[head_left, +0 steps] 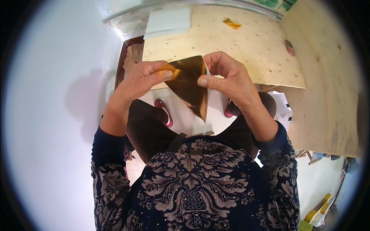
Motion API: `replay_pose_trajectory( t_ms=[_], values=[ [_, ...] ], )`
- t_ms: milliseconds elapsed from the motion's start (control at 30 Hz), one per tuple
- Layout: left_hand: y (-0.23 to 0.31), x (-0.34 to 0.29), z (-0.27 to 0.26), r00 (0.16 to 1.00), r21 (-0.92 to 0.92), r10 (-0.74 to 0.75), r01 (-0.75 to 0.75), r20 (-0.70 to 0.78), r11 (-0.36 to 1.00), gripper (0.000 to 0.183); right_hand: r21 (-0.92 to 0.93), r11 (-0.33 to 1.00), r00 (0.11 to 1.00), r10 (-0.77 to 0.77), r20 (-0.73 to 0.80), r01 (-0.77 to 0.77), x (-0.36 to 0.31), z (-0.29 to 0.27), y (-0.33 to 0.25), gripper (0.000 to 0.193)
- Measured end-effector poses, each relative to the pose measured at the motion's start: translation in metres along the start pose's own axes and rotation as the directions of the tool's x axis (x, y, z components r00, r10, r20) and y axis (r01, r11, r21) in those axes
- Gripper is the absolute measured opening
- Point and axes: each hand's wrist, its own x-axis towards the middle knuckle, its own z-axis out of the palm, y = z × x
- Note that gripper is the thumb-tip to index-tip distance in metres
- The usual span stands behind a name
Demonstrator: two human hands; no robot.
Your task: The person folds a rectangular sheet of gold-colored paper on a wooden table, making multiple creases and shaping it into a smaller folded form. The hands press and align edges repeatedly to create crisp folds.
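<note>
A shiny gold sheet of foil paper (189, 81) is held up between my two hands above my lap. It is folded to a shape that narrows to a point at the bottom, and a pale underside shows along its right edge. My left hand (148, 75) pinches its upper left corner, thumb on the gold face. On the right side, my right hand (225, 75) grips the edge with the thumb in front and the fingers bent behind. The fingertips behind the sheet are partly hidden.
Ahead is a plywood table (185, 46), with a stack of white sheets (168, 21) at its far left. A folded gold paper piece (232, 24) lies near the far edge, and a small red and dark box (289, 47) at the right. A plywood panel (323, 77) bounds the right side.
</note>
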Motion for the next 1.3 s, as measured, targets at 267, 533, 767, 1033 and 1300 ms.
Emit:
replay_pose_trajectory(
  t_ms=[267,533,767,1033,1300],
  values=[
    [0.052,-0.021,0.027,0.880,0.336,0.269,-0.136,-0.391,0.932,0.039,0.060,0.991,0.978,-0.110,-0.177,0.123,-0.025,0.018,-0.015,0.012],
    [0.082,-0.008,0.055,0.873,0.300,0.258,-0.138,-0.413,0.944,0.020,-0.158,0.955,0.945,-0.276,-0.175,0.250,-0.038,0.025,-0.022,0.010],
    [0.080,-0.009,0.056,0.892,0.319,0.278,-0.164,-0.355,0.933,0.015,-0.173,0.947,0.927,-0.306,-0.216,0.272,-0.043,0.028,-0.023,0.010],
    [0.082,-0.007,0.053,0.905,0.206,0.241,-0.177,-0.349,0.962,0.013,-0.134,0.954,0.931,-0.292,-0.221,0.267,-0.041,0.028,-0.025,0.010],
    [0.088,-0.007,0.017,0.891,-0.025,0.086,-0.108,-0.445,0.994,0.014,-0.245,0.969,0.996,0.022,-0.090,-0.044,-0.043,0.013,-0.005,0.012]
  ],
)
